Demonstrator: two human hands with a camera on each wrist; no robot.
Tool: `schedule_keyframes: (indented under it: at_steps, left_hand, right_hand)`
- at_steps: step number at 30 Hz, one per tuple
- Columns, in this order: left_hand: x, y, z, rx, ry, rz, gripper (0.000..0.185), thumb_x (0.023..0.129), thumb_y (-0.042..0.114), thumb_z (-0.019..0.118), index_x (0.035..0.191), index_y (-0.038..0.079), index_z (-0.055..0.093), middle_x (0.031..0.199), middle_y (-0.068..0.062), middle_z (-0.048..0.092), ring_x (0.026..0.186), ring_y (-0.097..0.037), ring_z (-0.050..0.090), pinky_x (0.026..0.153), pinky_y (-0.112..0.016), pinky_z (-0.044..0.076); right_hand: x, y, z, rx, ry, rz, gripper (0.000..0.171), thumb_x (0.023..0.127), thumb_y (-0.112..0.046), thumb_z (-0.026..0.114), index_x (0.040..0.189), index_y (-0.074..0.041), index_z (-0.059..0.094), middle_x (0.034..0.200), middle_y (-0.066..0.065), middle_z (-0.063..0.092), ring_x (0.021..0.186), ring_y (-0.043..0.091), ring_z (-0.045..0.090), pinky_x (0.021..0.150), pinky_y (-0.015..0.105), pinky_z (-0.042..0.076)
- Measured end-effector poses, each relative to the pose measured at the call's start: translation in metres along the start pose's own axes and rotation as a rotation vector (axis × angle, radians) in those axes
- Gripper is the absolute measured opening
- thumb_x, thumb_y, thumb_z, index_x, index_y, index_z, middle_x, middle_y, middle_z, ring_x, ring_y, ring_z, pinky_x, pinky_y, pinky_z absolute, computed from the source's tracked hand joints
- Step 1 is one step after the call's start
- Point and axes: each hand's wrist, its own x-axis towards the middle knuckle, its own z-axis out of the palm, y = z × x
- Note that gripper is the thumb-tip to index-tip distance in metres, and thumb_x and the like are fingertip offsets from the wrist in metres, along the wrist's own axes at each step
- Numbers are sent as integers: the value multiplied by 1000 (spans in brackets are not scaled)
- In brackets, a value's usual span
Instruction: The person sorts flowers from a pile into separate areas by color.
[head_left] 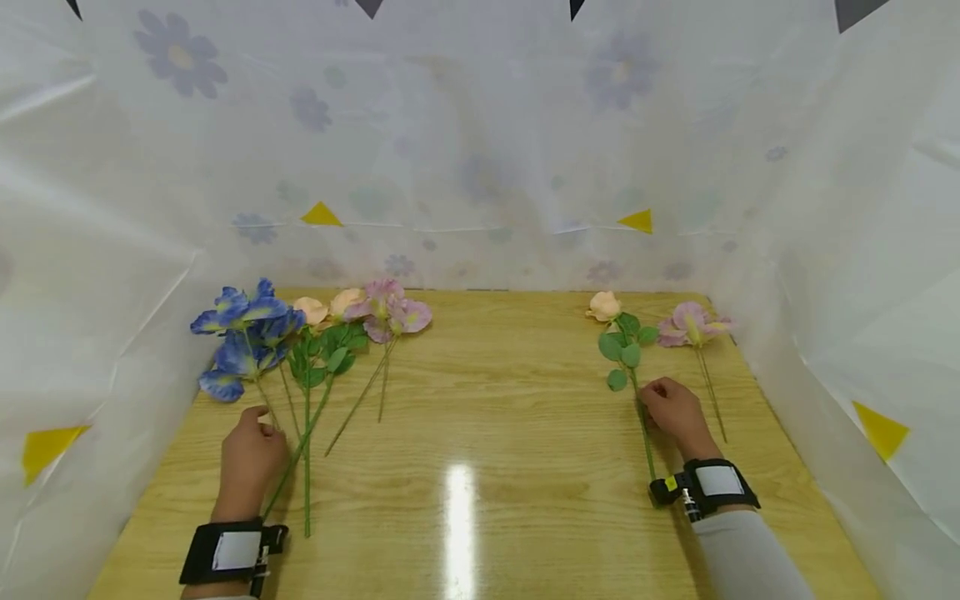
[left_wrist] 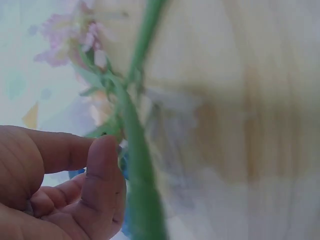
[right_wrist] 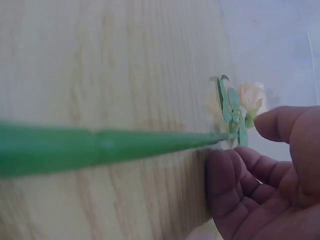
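My left hand [head_left: 252, 457] is at the blue artificial flowers [head_left: 238, 357] on the left, its thumb and index finger pinching a thin stem below the blooms. Two peach roses [head_left: 310, 311] with crossed green stems lie just right of it; one thick stem [left_wrist: 138, 165] passes close before the left wrist camera. On the right, my right hand [head_left: 675, 414] is beside the stem of a single peach rose [head_left: 604, 307]. Its thumb and loosely bent fingers stand apart around that stem [right_wrist: 100, 146], and any contact is hard to make out.
Pinkish-purple flowers [head_left: 386, 310] lie right of the peach pair, and another pinkish-purple flower [head_left: 692, 323] lies beyond my right hand. The wooden table [head_left: 487, 400] has a bright reflection near the front. White flower-printed sheeting [head_left: 480, 125] encloses the back and sides.
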Motion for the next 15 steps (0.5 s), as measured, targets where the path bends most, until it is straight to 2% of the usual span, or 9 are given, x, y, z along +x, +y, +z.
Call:
schedule_keyframes:
  at_steps: [4, 7, 11, 15]
  left_hand:
    - [-11, 14, 8, -55, 34, 37, 51, 97, 3, 52, 142, -13, 37, 107, -29, 59, 77, -37, 61, 58, -40, 46]
    - [-19, 28, 15, -84, 60, 81, 49, 96, 2, 54, 141, -11, 40, 106, -27, 59, 82, -39, 63, 56, -37, 46]
    - [-26, 45, 31, -119, 51, 158, 48, 96, 1, 55, 141, -8, 42, 103, -21, 59, 87, -36, 64, 57, -35, 47]
    - [-32, 65, 50, -142, 33, 233, 46, 96, 1, 58, 139, -6, 45, 100, -16, 60, 86, -31, 64, 61, -36, 49]
  right_hand:
    - [-7, -7, 8, -13, 130, -75, 38, 105, -33, 46, 118, 0, 60, 96, 15, 62, 76, 24, 54, 62, 36, 44]
    - [-11, -18, 19, 50, 177, -109, 35, 104, -30, 49, 114, 0, 63, 96, 19, 62, 77, 28, 56, 62, 34, 46]
    - [-16, -38, 38, 133, 166, -130, 32, 103, -27, 52, 113, 1, 64, 96, 23, 63, 83, 33, 62, 62, 29, 51]
    - [-23, -62, 59, 187, 128, -185, 33, 102, -29, 55, 115, 0, 64, 98, 23, 64, 86, 35, 63, 65, 29, 52]
